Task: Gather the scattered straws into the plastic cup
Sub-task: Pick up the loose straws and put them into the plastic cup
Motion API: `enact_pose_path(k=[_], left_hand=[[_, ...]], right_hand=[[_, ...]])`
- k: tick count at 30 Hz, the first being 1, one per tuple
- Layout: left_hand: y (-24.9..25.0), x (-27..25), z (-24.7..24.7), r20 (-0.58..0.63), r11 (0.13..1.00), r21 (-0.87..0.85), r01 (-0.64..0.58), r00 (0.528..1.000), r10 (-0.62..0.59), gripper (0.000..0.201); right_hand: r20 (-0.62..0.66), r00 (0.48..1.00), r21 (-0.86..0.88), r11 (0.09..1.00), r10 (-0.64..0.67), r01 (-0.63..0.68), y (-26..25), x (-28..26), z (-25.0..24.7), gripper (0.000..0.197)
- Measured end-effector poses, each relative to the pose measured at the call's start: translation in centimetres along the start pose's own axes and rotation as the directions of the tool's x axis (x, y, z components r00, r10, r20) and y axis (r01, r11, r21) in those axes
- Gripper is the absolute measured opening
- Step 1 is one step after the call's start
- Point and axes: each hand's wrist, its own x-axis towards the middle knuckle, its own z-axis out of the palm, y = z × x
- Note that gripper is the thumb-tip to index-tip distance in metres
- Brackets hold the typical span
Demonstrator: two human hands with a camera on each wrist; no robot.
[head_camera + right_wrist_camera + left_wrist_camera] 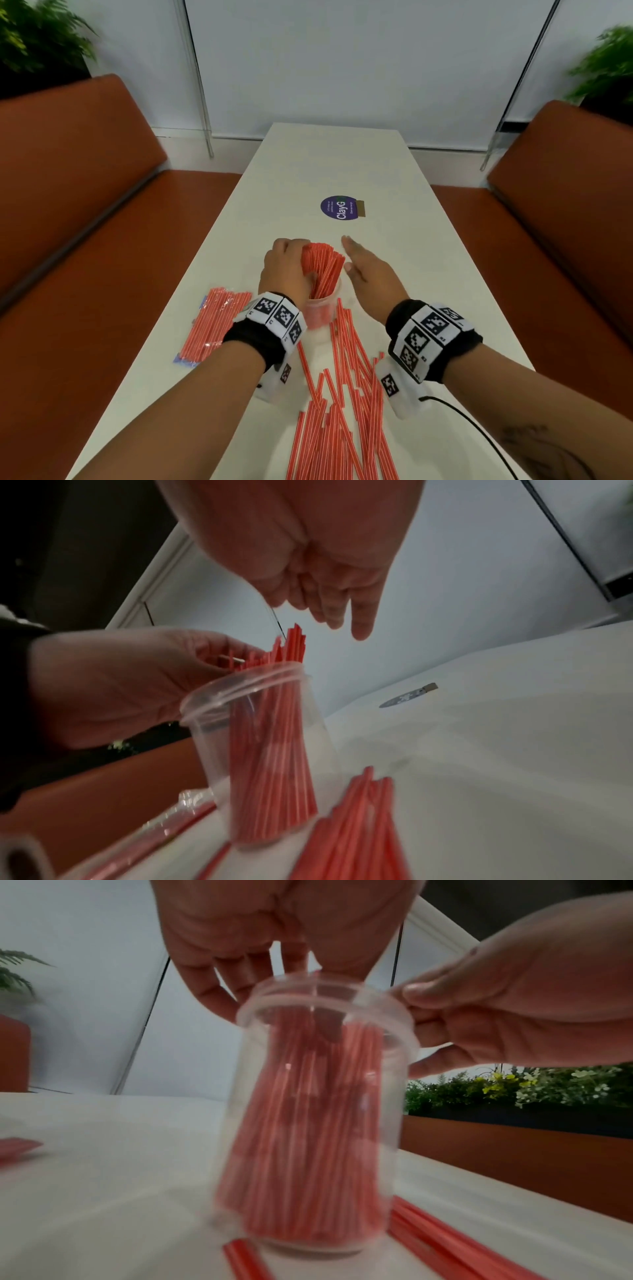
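The cup [322, 310] stands on the surface [411, 274], packed with a bundle of straws [322, 267]. The left hand [286, 267] has its grip around that bundle; the right hand [368, 270] hovers beside, fingers straight. Judging by this, a batch is being seated; next, gather the loose straws [346, 411].

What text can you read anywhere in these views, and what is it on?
"ClayG": on the round purple sticker on the white table; its last letters and small print are too blurred to read.
Wristband markers: square black-and-white codes; tiny labels beside them unreadable.
Straw packet: no legible text.
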Motion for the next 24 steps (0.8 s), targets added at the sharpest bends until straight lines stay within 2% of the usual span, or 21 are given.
enact_pose_path(k=[2,4,5,7,9,10,11,12,14,15,16,18,21,22,24], left_hand=[[-0.4,0.1,0.0,-0.015,0.999,-0.031,-0.015,1.0,0.015,0.05],[-0.4,0.1,0.0,-0.013,0.998,-0.058,-0.016,1.0,0.015,0.05],[-0.4,0.1,0.0,-0.009,0.997,-0.072,-0.014,1.0,0.013,0.051],[-0.5,-0.2,-0.5,-0.012,0.994,-0.106,-0.005,1.0,0.003,0.052],[-0.8,-0.9,-1.3,-0.046,0.989,-0.147,0.017,0.999,-0.024,0.053],[-1.0,-1.3,-1.7,-0.071,0.987,-0.155,0.035,0.996,-0.046,0.051],[-1.2,-1.9,-2.1,-0.094,0.987,-0.152,0.056,0.993,-0.071,0.049],[-1.4,-2.5,-2.4,-0.1,0.986,-0.143,0.084,0.99,-0.098,0.045],[-1.7,-4.0,-2.8,-0.075,0.983,-0.123,0.137,0.986,-0.147,0.037],[-1.9,-4.8,-2.8,-0.059,0.981,-0.11,0.158,0.985,-0.165,0.034],[-2.1,-5.5,-2.6,-0.04,0.98,-0.096,0.175,0.983,-0.18,0.031],[-2.6,-7.0,-2.0,0.031,0.976,-0.083,0.203,0.979,-0.201,0.027],[-3.1,-8.6,-0.8,0.213,0.972,-0.017,0.234,0.951,-0.225,0.026],[-3.2,-9.1,-0.4,0.271,0.969,0.012,0.245,0.932,-0.239,0.028],[-3.2,-9.8,0.1,0.35,0.963,0.053,0.263,0.898,-0.264,0.03]], right_hand=[[0.156,0.987,-0.149,0.987,-0.043,0.067,0.5,-0.2,0.4,0.053],[0.206,0.978,-0.184,0.98,-0.034,0.073,0.7,-0.3,0.6,0.056],[0.19,0.981,-0.152,0.986,-0.032,0.062,0.7,-0.4,0.5,0.058],[0.078,0.997,-0.031,0.999,0.024,-0.022,0.8,-0.7,-0.1,0.062],[-0.058,0.977,0.063,0.978,0.205,-0.201,1.1,-1.3,-0.9,0.053],[-0.07,0.948,0.061,0.95,0.31,-0.306,1.2,-1.7,-1.4,0.039],[-0.01,0.918,0.005,0.918,0.396,-0.396,1.1,-2.2,-1.8,0.026],[0.099,0.885,-0.09,0.89,0.454,-0.447,0.9,-2.8,-1.8,0.032],[0.338,0.771,-0.25,0.841,0.54,-0.48,0.5,-4.1,-1.1,0.05],[0.391,0.727,-0.293,0.825,0.565,-0.483,0.2,-4.5,-0.4,0.053],[0.405,0.707,-0.307,0.815,0.579,-0.491,0.0,-4.8,0.5,0.054],[0.364,0.722,-0.3,0.808,0.589,-0.508,-0.4,-4.8,2.4,0.055],[0.273,0.754,-0.287,0.798,0.598,-0.529,-1.3,-4.0,4.4,0.064],[0.254,0.754,-0.294,0.791,0.605,-0.536,-1.8,-3.9,4.7,0.06],[0.273,0.766,-0.366,0.799,0.583,-0.478,-2.3,-3.6,4.9,0.033]])
